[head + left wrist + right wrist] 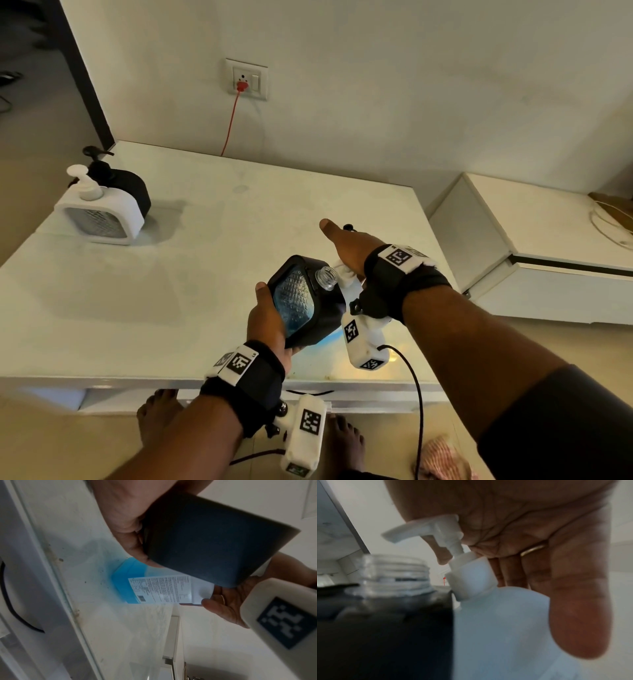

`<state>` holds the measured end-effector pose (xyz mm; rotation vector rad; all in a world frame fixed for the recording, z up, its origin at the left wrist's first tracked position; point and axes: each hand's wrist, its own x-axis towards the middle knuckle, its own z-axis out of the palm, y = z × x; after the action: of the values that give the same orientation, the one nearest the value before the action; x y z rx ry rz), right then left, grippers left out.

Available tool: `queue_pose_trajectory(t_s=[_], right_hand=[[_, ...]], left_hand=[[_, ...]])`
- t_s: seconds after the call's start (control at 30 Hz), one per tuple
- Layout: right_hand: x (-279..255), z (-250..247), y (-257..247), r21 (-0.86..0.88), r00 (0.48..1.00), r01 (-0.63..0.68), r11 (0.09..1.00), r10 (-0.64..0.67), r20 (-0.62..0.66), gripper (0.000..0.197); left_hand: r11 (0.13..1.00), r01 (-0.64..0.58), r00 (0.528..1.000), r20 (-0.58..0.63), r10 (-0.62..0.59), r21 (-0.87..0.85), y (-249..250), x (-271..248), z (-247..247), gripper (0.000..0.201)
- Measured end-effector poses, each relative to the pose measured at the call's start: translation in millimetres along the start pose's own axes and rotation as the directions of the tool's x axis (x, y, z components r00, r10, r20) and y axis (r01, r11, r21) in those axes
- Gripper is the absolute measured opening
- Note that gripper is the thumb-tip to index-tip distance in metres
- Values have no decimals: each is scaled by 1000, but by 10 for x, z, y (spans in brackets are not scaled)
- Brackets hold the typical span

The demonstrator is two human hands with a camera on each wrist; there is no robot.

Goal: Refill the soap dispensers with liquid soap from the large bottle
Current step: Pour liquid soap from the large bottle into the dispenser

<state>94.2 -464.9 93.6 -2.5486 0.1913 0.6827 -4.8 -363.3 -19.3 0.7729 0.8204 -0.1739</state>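
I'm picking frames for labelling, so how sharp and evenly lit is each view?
Head view: sharp, wide-angle bending, yellowish glare at the table edge. Left wrist: soft, black dispenser blurred, bottle label unreadable. Right wrist: heavily blurred, dispenser body dark, white pump smeared.

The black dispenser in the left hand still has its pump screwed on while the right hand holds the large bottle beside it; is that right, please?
Not quite. The black dispenser in the left hand has no pump: its clear threaded neck is bare and open, as the right wrist view shows. The right hand does hold the large bottle beside it.
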Motion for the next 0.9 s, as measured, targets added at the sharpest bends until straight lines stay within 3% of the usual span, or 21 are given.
queue_pose_trajectory(t_s=[0.4,0.6,0.7,0.9], right_hand=[[112,115,101,-53,983,-64,997,54,-177,74],[-99,-57,-46,27,1000,-2,1000,2,0,76],[-191,-110,-40,48,997,-1,999,-2,74,89],[-53,20,-8,-3,999,18,1000,-19,-28,79]], left_hand=[[1000,16,1000,10,-16,6,-9,33,-26,45],[1000,7,1000,12,-7,-6,21,5,-15,45],[1000,11,1000,12,-11,-15,18,-4,-20,49],[1000,12,1000,-6,-12,-19,0,3,-9,43]])
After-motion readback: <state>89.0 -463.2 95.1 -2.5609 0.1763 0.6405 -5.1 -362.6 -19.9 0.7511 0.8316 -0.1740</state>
